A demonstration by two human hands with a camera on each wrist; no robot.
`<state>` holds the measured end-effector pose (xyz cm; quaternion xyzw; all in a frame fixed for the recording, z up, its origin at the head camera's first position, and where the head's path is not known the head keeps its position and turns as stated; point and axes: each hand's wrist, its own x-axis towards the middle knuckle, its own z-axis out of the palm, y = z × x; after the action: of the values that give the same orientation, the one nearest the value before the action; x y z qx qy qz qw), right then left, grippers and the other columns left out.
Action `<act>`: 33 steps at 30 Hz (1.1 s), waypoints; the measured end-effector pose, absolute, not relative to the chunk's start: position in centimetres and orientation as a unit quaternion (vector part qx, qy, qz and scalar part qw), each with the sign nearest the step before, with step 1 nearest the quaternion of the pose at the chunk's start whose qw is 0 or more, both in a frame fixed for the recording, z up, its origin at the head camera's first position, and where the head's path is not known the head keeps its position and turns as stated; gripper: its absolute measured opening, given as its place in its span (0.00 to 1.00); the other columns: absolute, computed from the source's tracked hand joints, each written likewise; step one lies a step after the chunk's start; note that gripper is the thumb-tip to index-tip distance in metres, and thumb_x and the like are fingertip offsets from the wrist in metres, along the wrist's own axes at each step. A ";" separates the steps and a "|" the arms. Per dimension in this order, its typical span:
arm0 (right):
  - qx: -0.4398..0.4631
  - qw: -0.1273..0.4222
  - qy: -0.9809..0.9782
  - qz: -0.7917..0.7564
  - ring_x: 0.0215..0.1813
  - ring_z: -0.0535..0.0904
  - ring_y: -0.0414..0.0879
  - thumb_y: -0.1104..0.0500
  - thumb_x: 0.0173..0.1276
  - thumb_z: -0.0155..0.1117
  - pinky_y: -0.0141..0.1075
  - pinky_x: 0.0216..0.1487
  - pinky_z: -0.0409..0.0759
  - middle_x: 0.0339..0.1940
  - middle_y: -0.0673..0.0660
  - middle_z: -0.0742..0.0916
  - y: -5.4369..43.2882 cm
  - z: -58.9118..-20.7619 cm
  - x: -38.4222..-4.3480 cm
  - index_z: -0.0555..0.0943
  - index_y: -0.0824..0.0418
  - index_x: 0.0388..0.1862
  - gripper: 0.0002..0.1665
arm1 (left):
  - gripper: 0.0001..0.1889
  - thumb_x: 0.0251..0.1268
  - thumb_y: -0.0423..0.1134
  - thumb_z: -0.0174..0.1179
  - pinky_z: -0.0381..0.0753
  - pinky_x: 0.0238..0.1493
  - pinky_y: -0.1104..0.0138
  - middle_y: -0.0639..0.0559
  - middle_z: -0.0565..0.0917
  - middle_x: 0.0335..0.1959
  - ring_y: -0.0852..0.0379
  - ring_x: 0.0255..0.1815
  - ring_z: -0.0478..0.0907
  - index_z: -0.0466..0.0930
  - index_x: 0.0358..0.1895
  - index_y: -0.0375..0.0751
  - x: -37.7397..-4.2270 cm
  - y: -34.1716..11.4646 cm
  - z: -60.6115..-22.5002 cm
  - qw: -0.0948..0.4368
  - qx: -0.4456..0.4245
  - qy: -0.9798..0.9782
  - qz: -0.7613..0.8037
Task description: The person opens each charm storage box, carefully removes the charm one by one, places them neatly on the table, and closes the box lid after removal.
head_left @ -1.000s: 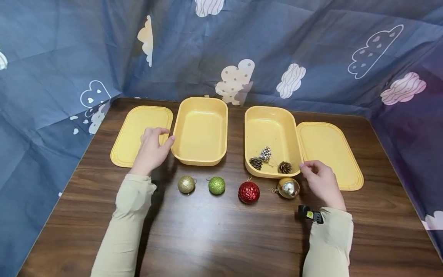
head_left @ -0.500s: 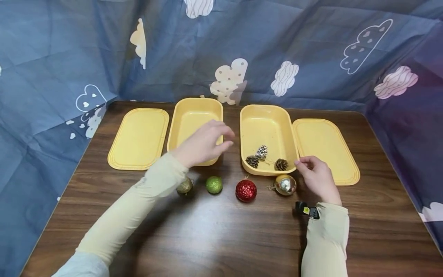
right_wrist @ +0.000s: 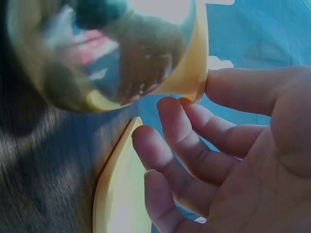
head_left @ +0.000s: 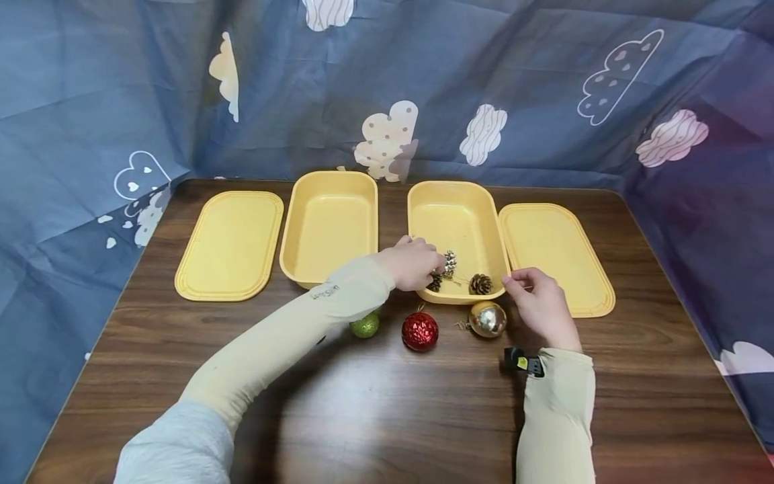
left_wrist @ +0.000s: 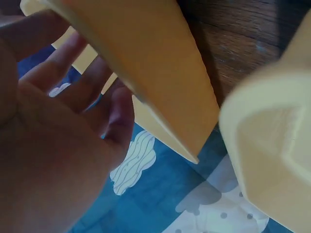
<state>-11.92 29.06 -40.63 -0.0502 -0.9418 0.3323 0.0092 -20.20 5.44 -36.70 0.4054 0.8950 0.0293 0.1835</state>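
Note:
My left hand (head_left: 414,263) reaches over the near left wall of the right yellow container (head_left: 455,214), fingers bent down by a dark pinecone (head_left: 435,284). The wall hides its fingertips in the left wrist view, so a hold on the pinecone cannot be made out. Beside that pinecone lie a silver-frosted pinecone (head_left: 450,263) and a brown pinecone (head_left: 480,284). At the container's near right corner, my right hand (head_left: 541,299) pinches the rim between thumb and fingertips. A shiny gold bauble (head_left: 487,319) sits just in front of this corner.
A red bauble (head_left: 420,331) and a green glitter bauble (head_left: 365,326) line the front; my left forearm covers most of another bauble. Left of the right container stands a second yellow container (head_left: 332,218). Flat yellow lids lie at the outer sides, left lid (head_left: 232,245) and right lid (head_left: 553,255).
My left hand has travelled right from beside the left container, across it, and into the right container by the pinecones. The right hand stays at the rim. The head view has shifted slightly.

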 end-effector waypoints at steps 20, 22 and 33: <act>-0.060 0.002 -0.942 0.330 0.46 0.79 0.60 0.49 0.75 0.51 0.47 0.46 0.73 0.43 0.69 0.84 29.2 -40.5 -11.8 0.77 0.71 0.51 0.25 | 0.18 0.62 0.27 0.52 0.70 0.58 0.58 0.56 0.81 0.53 0.58 0.53 0.75 0.82 0.50 0.50 -20.5 8.5 -37.1 0.278 0.397 0.875 -0.005; -0.062 0.003 -0.942 0.329 0.46 0.78 0.60 0.49 0.74 0.51 0.47 0.46 0.73 0.43 0.69 0.83 29.2 -40.5 -11.8 0.77 0.71 0.50 0.25 | 0.20 0.61 0.26 0.52 0.73 0.57 0.59 0.55 0.81 0.54 0.57 0.54 0.75 0.81 0.52 0.50 -20.6 8.5 -37.1 0.279 0.403 0.871 -0.009; -0.070 -0.012 -0.940 0.334 0.45 0.78 0.59 0.48 0.74 0.51 0.44 0.45 0.72 0.43 0.68 0.84 29.0 -40.3 -11.9 0.77 0.71 0.50 0.25 | 0.25 0.59 0.22 0.50 0.75 0.58 0.67 0.51 0.77 0.62 0.55 0.62 0.73 0.77 0.59 0.45 -21.1 8.5 -37.6 0.284 0.430 0.857 -0.003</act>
<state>-11.85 28.97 -40.31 -0.0703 -0.9399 0.3339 -0.0116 -21.15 8.46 -37.55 0.4302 0.8568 -0.0034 0.2844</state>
